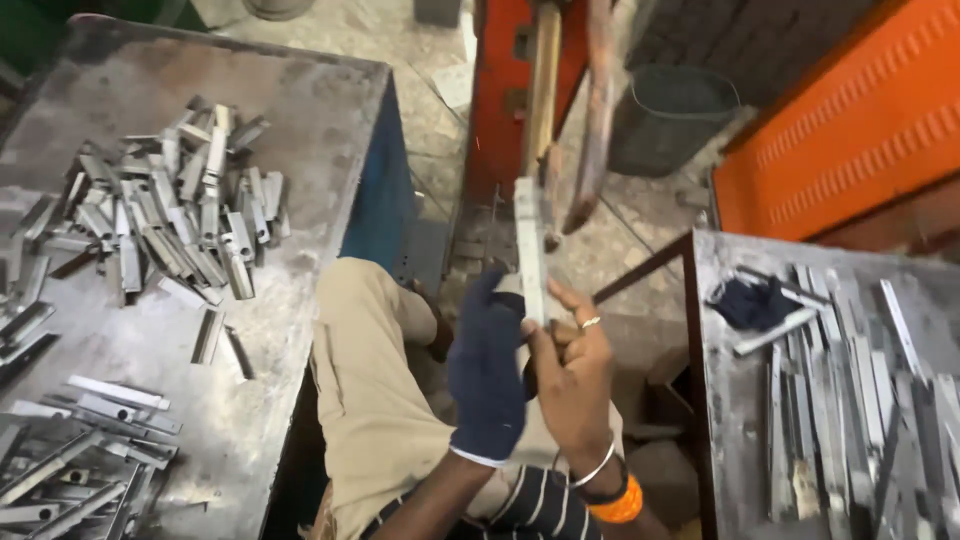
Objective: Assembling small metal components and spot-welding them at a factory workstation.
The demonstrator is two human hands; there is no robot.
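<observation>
My left hand [487,370], in a dark blue glove, and my bare right hand [572,375], with a ring and bangles, both grip a long flat metal strip [529,245]. The strip stands nearly upright between my knees and its top end reaches toward the orange-red machine [500,90]. A few sparks show near the machine at the strip's top end. My tan trouser leg [365,380] lies below the hands.
A grey metal table [300,120] on the left carries a heap of short cut metal pieces [170,200] and more strips [70,450] at its near edge. The right table [725,400] holds long metal strips [850,380] and a dark glove [750,300]. A dark bucket [675,115] stands behind.
</observation>
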